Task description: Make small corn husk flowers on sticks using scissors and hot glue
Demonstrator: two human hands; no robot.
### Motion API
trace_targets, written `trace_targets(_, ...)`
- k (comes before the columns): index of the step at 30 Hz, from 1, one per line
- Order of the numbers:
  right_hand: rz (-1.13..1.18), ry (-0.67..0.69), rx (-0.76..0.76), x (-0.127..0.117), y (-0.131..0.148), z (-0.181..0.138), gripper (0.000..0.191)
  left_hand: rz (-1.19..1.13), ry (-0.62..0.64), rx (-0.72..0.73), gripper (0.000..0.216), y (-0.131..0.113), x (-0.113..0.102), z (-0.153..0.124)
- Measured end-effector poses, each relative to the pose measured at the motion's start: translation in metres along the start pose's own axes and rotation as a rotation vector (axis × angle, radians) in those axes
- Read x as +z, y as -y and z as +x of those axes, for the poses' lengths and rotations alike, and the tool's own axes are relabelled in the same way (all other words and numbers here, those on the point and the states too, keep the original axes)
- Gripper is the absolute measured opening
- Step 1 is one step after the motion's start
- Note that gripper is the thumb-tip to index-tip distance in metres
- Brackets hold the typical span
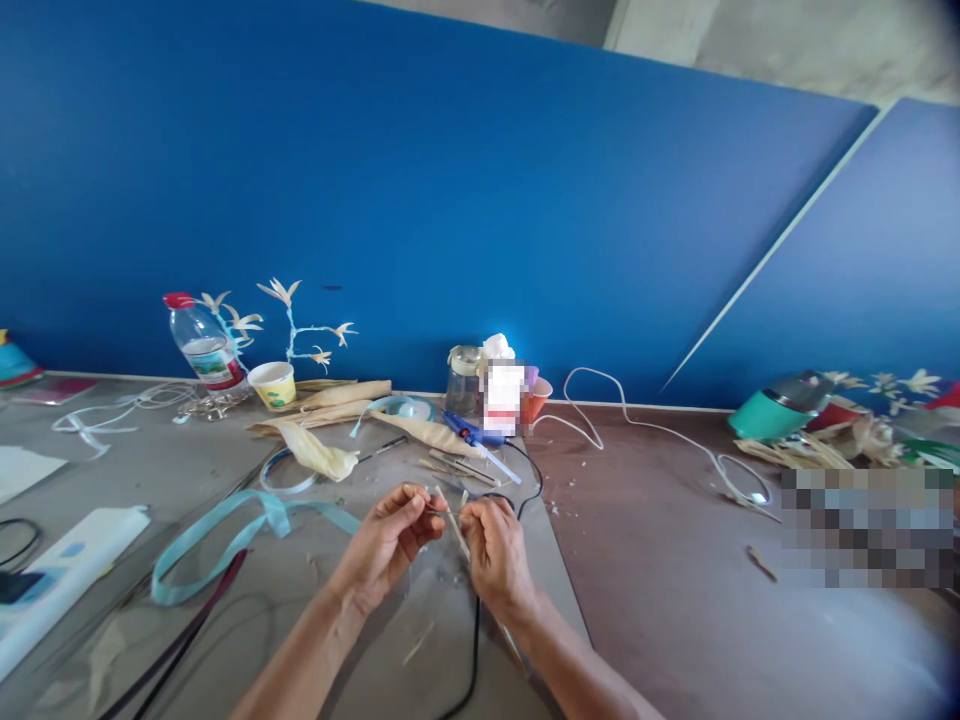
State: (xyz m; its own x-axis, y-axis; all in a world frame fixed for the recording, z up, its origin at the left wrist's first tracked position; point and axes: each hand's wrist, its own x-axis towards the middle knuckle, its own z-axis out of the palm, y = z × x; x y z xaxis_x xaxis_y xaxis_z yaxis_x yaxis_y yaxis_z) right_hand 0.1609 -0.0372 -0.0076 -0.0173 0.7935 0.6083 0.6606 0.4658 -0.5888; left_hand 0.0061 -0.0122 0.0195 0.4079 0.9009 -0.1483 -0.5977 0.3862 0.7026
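Note:
My left hand (394,540) is closed in a pinch above the grey tabletop. Between its fingertips is a thin, dark piece too small to name. Close beside it, my right hand (495,550) has its fingers curled around a thin pale strip (454,525), slanting from between the hands down under the right palm. The tips of both hands nearly meet. Just beyond them lie a blue glue gun (465,432) with a clear glue stick, a pair of slim metal tools (469,468) and dried corn husks (427,434). A light blue ribbon (217,580) loops left of my left hand.
At the back left stand a bottle with a red cap (206,345), a paper cup (272,386) and husk flowers on blue stems (291,335). A glass jar (465,380) is behind the glue gun. A white power strip (67,580) lies left; a green cup (776,408) lies right.

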Motion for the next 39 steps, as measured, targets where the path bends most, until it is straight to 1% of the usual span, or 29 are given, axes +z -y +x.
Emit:
trace_targets(7, -0.047, 0.022, 0.013, 0.001, 0.001, -0.001, 0.023, 0.028, -0.021, 0.011, 0.011, -0.001, 0.003, -0.001)
trace_targets(14, 0.069, 0.017, 0.125, 0.004, 0.001, -0.004, 0.032, 0.040, -0.025, 0.016, 0.011, 0.000, 0.003, -0.001)
trace_targets(20, 0.115, 0.021, 0.191, 0.005, 0.004, -0.005, 0.038, 0.031, -0.029, 0.018, 0.010, 0.000, 0.003, -0.001)
trace_targets(28, 0.198, 0.058, 0.197, 0.007, 0.009, -0.006, 0.050, -0.016, 0.044, 0.027, 0.006, 0.001, 0.004, -0.005)
trace_targets(32, 0.205, 0.040, 0.145, 0.000, 0.008, -0.008, 0.056, -0.036, 0.012, 0.000, 0.006, 0.001, 0.001, -0.001)
trace_targets(34, 0.195, -0.009, 0.090, -0.008, 0.008, -0.006, 0.052, -0.047, -0.005, -0.021, 0.006, 0.001, -0.001, 0.000)
trace_targets(36, 0.168, -0.046, -0.013, -0.016, 0.009, -0.004, 0.041, -0.067, -0.010, -0.032, 0.007, 0.000, -0.002, 0.000)
trace_targets(37, 0.144, -0.044, -0.077, -0.018, 0.009, -0.002, 0.040, -0.079, -0.008, -0.035, 0.007, 0.000, -0.002, 0.000)
trace_targets(39, 0.082, -0.021, -0.193, -0.019, 0.009, 0.000, 0.045, -0.101, -0.005, -0.043, 0.006, -0.001, -0.002, 0.000)
